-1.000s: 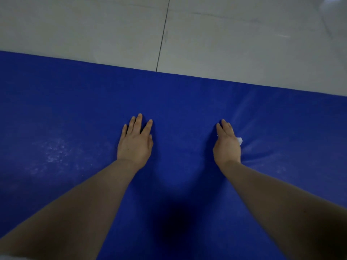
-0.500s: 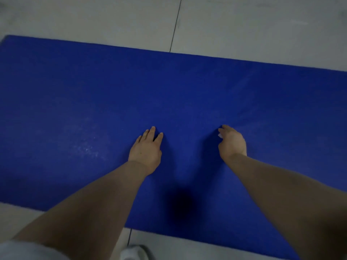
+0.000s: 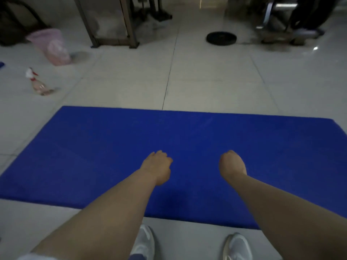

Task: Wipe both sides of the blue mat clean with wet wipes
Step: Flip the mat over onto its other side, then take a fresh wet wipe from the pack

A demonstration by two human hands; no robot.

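Note:
The blue mat lies flat on the pale tiled floor and fills the middle of the view, with its left end and both long edges showing. My left hand hovers over the mat's middle with its fingers curled in and nothing in them. To its right, my right hand is balled into a fist above the mat. The wet wipe seen under that hand a moment ago is hidden inside the fist.
A pink bin and a spray bottle stand on the floor at far left. Metal frame legs and a black disc sit beyond the mat. My grey shoes are at the mat's near edge.
Both hands have lifted off the mat and closed, the right one curling around the wipe. My head has risen, so the whole mat and the room beyond are now in view.

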